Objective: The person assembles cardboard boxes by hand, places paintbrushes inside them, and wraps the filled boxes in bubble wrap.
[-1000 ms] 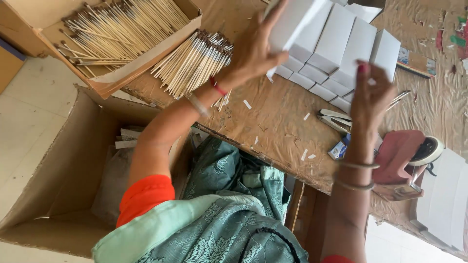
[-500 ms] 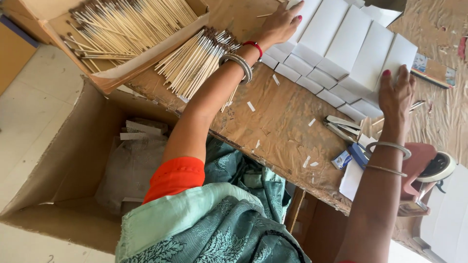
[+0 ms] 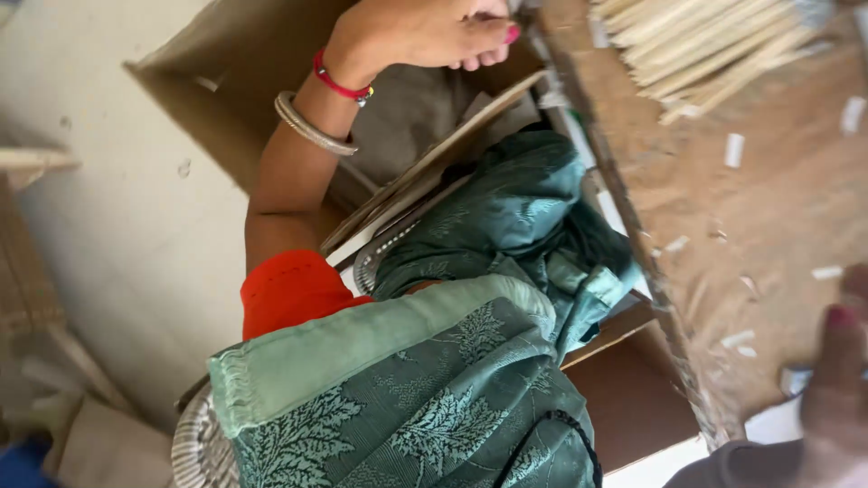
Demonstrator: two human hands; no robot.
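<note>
My left hand (image 3: 425,32) reaches down at the top of the view, over the open cardboard box (image 3: 226,81) beside the table. Its fingers are curled with pink nails showing, and whether it holds anything cannot be seen. A silver bangle (image 3: 307,125) and a red thread (image 3: 340,83) circle that wrist. My right hand (image 3: 836,380) is blurred at the right edge, low over the wooden table (image 3: 768,199), with only part of it in view. A bundle of thin pale sticks (image 3: 705,41) lies on the table at the top right.
Small white paper scraps (image 3: 734,149) are scattered over the table. Green patterned cloth (image 3: 452,380) and an orange sleeve (image 3: 289,291) fill the lower middle. A flat cardboard sheet (image 3: 425,163) leans inside the box. Pale floor (image 3: 117,235) lies to the left.
The view has swung down and left. My left hand has left the white folded boxes and dropped to the cardboard box beside the table. My right hand has sunk toward the table's front edge.
</note>
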